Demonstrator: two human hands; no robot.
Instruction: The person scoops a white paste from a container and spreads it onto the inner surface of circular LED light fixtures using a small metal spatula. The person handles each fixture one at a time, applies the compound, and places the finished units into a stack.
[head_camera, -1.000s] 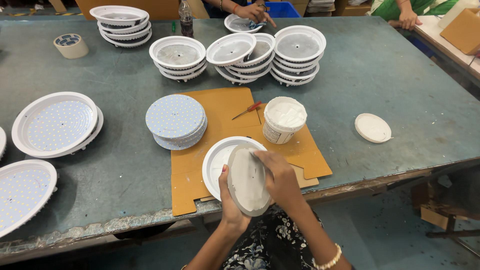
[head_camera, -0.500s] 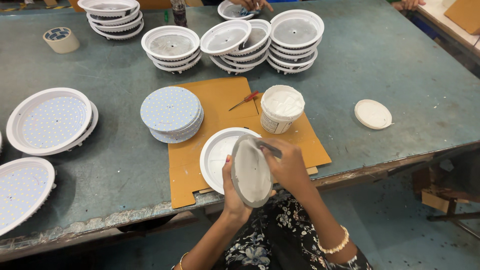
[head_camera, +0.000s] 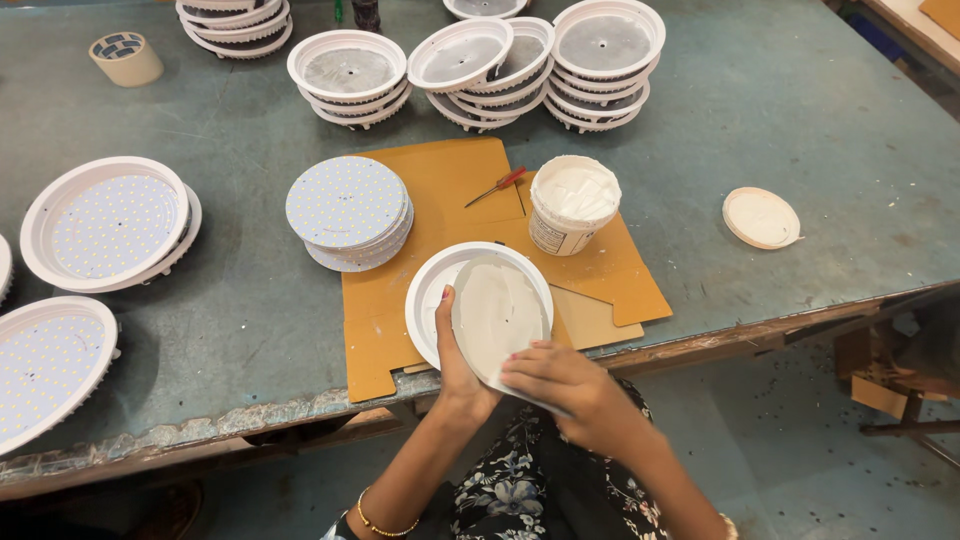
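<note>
We hold a white disc (head_camera: 497, 318) tilted over a white housing (head_camera: 430, 290) at the table's (head_camera: 800, 120) near edge. Our left hand (head_camera: 460, 365) grips its left rim; our right hand (head_camera: 560, 385) clasps its lower edge, perhaps pinching. A tub (head_camera: 572, 205) stands just behind.

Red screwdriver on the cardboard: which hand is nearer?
Left, narrowly. The left hand sits below the red screwdriver, gripping the disc's left edge; the right hand is lower still.

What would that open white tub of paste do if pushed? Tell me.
The white tub is short and wide, so it would probably slide on the cardboard rather than tip. It looks nearly full, likely heavy for its size. With no lid on, paste could smear out.
</note>
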